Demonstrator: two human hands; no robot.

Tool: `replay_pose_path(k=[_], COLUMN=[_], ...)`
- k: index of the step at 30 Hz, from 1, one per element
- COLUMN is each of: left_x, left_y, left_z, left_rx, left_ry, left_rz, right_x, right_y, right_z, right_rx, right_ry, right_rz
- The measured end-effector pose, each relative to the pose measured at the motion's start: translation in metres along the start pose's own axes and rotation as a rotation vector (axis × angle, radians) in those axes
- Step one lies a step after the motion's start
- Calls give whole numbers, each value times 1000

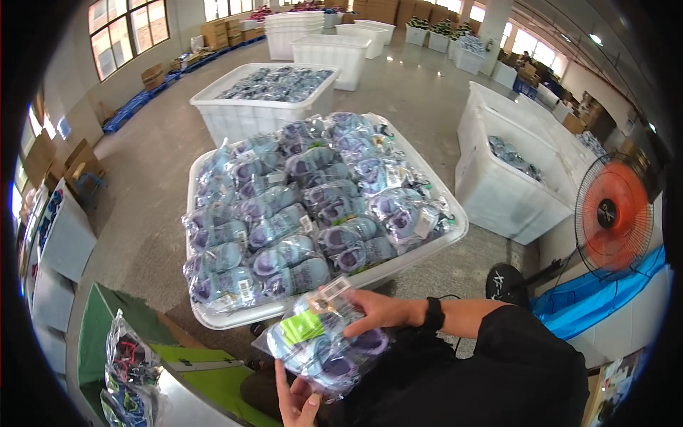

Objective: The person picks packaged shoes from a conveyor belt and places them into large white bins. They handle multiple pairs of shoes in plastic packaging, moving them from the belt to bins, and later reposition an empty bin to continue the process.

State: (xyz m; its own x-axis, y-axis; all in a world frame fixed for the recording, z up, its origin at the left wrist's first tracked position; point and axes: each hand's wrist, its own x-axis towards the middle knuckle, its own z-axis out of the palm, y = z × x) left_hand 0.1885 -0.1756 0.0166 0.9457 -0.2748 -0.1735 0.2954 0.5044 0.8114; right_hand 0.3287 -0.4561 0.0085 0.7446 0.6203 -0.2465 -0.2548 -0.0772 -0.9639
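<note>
A clear plastic bag with a pair of light blue and purple shoes (333,366) is held in front of my body. My left hand (295,402) grips its lower edge, thumb and fingers pinching the plastic. From the right, my right hand (380,313) is closed over the bag's upper side, a black band around the wrist. A bright green patch and a white label show through the plastic. Just beyond stands a white bin (455,231) heaped with rows of similar bagged shoes (284,213), many with small white labels.
Behind the heaped bin is another white bin (213,107) of bagged shoes. At right stand a large white bin (491,192) and an orange fan (606,213). Bagged dark shoes (131,370) lie at lower left, beside a green box (107,341). Stacked white tubs (292,35) stand farther back.
</note>
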Motion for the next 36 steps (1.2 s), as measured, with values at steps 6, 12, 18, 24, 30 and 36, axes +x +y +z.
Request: replay_pose_path(k=[6,12,18,24,30,36], left_x=[24,11,-24,-45,-74,-86], left_y=[-9,-17,1,12,3,-5], left_z=[9,-37,-82,-92,-114,-140], left_rx=[418,523,624,652,710,500], left_ry=[-58,152,627,853,1023,1134], left_rz=[-53,-57,60,158,149,96], right_x=[-86,-182,-226,-169,-149,-167], right_y=[-26,-45,-13,80,113,124], right_z=[-106,-252,-361,-399,-412,-405], right_rx=[-328,-111,101,94,-164,-739], right_ry=[378,997,1142,989,1077,1251], right_rz=[-244,-323,-265,138,129,218])
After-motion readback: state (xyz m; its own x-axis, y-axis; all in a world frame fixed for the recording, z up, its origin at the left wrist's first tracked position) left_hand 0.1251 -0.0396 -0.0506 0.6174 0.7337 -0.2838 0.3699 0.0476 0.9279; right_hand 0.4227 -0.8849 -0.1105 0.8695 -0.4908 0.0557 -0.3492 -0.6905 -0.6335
